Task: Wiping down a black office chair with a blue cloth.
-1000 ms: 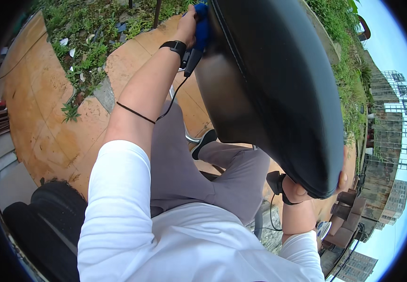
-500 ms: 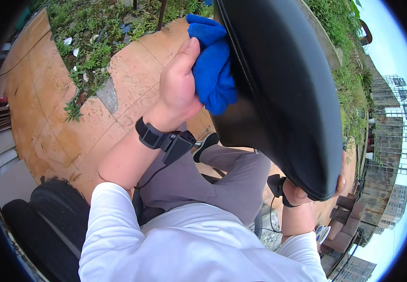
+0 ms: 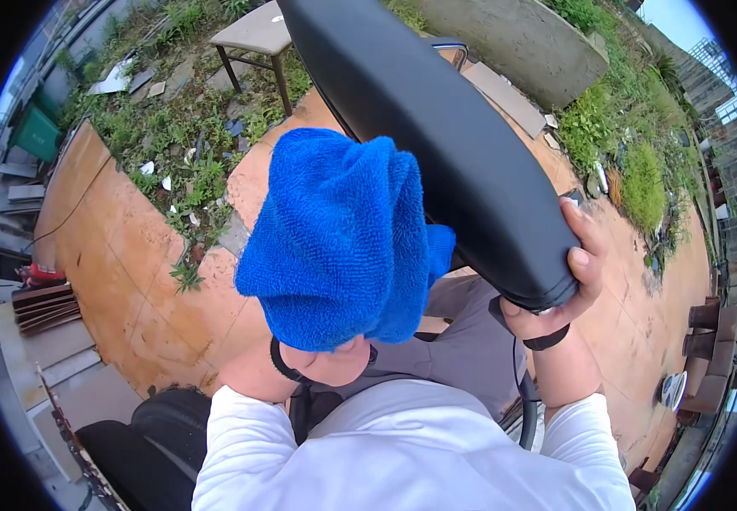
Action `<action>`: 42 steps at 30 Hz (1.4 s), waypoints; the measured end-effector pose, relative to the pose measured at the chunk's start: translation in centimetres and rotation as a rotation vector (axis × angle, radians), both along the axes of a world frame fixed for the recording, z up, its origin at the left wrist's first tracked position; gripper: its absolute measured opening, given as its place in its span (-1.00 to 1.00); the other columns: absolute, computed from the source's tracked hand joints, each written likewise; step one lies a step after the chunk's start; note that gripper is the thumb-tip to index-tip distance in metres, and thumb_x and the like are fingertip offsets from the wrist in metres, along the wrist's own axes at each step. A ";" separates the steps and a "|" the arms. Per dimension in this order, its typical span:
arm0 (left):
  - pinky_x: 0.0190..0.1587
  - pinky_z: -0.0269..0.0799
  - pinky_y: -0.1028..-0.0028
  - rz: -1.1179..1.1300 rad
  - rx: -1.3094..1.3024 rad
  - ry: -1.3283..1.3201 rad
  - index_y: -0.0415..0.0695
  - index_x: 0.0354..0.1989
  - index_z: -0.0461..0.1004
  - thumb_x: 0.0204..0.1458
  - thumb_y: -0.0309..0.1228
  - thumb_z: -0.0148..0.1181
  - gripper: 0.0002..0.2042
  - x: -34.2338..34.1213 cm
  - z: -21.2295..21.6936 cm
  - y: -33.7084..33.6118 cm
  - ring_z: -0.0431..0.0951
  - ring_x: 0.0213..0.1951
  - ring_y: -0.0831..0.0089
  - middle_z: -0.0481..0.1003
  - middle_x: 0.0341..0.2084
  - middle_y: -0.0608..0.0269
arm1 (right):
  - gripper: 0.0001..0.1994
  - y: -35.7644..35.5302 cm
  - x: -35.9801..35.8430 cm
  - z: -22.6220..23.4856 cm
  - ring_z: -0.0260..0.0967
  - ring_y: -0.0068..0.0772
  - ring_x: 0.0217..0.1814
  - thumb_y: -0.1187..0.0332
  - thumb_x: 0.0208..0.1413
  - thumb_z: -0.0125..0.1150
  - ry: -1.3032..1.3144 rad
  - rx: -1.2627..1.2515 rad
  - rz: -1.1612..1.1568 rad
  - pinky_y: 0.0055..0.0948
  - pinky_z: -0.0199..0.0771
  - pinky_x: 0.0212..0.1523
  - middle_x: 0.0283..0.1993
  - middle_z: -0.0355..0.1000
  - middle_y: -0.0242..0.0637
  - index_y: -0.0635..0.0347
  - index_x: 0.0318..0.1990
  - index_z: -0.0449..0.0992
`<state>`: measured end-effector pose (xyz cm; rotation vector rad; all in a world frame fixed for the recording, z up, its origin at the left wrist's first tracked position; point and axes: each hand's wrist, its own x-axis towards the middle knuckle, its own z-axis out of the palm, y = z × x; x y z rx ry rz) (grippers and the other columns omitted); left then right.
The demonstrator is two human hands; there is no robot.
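A blue towelling cloth (image 3: 334,238) is bunched over my left hand (image 3: 340,362), hiding its fingers; only the heel of the hand shows below it. The cloth is raised close to me, in front of the near side of a long black padded cushion (image 3: 436,128) with a smooth leather-like cover. That cushion slants from the top middle down to the right. My right hand (image 3: 585,264) grips its lower right end, the fingertips curled over the edge. Whether the cloth touches the cushion I cannot tell.
A small stool (image 3: 253,34) with a pale seat stands at the far left, beside weeds and rubble. Black tyres (image 3: 143,451) lie at my lower left. Tiled paving (image 3: 130,281) surrounds me, and a low concrete block (image 3: 521,47) stands beyond the cushion.
My left hand has drawn the cloth back from the cushion's side toward me, and the cloth now covers the fingers. The cushion has tilted further left, its held end rising with my right hand.
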<state>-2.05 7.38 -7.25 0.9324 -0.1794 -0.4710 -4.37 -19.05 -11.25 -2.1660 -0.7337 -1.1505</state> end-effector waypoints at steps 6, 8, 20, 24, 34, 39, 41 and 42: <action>0.46 0.17 0.14 -0.147 -0.369 -0.138 0.09 0.57 -0.11 0.34 -0.29 0.12 -0.29 2.3 -5.8 -3.7 0.19 0.44 0.26 0.08 0.50 0.20 | -0.34 1.2 1.1 1.1 0.39 0.04 0.22 0.27 -0.14 0.55 -0.111 0.133 0.085 -0.13 0.44 0.15 0.24 0.37 0.08 0.02 0.19 0.41; 0.45 0.18 0.15 -0.295 -0.573 -0.079 0.04 0.56 -0.06 0.33 -0.25 0.13 -0.31 4.0 -5.9 -4.5 0.22 0.43 0.26 0.12 0.48 0.18 | -0.36 1.1 1.1 1.0 0.41 0.04 0.20 0.29 -0.16 0.56 -0.133 0.180 0.070 -0.14 0.44 0.16 0.21 0.40 0.07 0.04 0.15 0.45; 0.35 0.29 0.27 0.768 0.383 -1.095 -0.32 0.14 0.52 0.31 -0.61 0.03 -0.72 14.8 -2.0 -1.2 0.49 0.23 0.21 0.52 0.17 0.00 | -0.30 0.0 0.4 1.4 0.35 0.10 0.26 0.25 -0.14 0.54 -0.059 0.084 0.106 -0.05 0.42 0.15 0.26 0.32 0.13 0.05 0.22 0.37; 0.30 0.38 0.08 0.493 0.235 -1.144 -0.35 0.07 0.56 0.17 -0.64 0.16 -0.70 7.7 -1.4 -3.4 0.53 0.19 -0.02 0.52 0.14 -0.15 | -0.31 0.2 0.3 1.2 0.36 0.08 0.24 0.29 -0.14 0.55 -0.071 0.091 0.114 -0.05 0.43 0.16 0.26 0.32 0.13 0.10 0.20 0.38; 0.38 0.27 0.15 0.156 0.689 -1.362 -0.17 0.34 0.34 0.21 -0.37 0.21 -0.49 5.3 1.7 -2.1 0.40 0.31 0.11 0.41 0.27 0.04 | -0.49 1.2 1.1 1.8 0.49 0.00 0.11 0.28 -0.17 0.53 -0.121 0.277 0.140 -0.15 0.46 0.13 0.15 0.47 -0.02 0.12 0.02 0.54; 0.33 0.31 0.11 0.427 0.832 -1.647 -0.22 0.23 0.48 0.24 -0.45 0.11 -0.62 8.8 3.5 -2.4 0.43 0.28 0.03 0.49 0.18 -0.01 | -0.41 1.0 0.9 2.0 0.50 -0.03 0.11 0.32 -0.31 0.57 -0.090 0.249 0.119 -0.19 0.45 0.11 0.15 0.47 -0.08 0.05 0.02 0.56; 0.17 0.34 0.19 0.592 0.744 -1.510 -0.12 -0.15 0.71 0.03 -0.52 0.27 -0.78 10.8 3.7 -3.6 0.51 0.06 0.02 0.62 -0.03 0.09 | -0.39 0.7 0.8 1.8 0.50 -0.04 0.11 0.33 -0.35 0.59 -0.099 0.266 0.110 -0.20 0.44 0.10 0.16 0.46 -0.09 0.03 0.02 0.57; 0.17 0.34 0.19 0.594 0.757 -1.511 -0.12 -0.15 0.71 0.03 -0.52 0.27 -0.78 12.2 3.8 -3.1 0.51 0.06 0.02 0.62 -0.03 0.09 | -0.35 0.5 0.6 1.8 0.44 0.01 0.16 0.32 -0.28 0.60 -0.071 0.210 0.117 -0.16 0.44 0.12 0.19 0.42 -0.01 0.03 0.09 0.49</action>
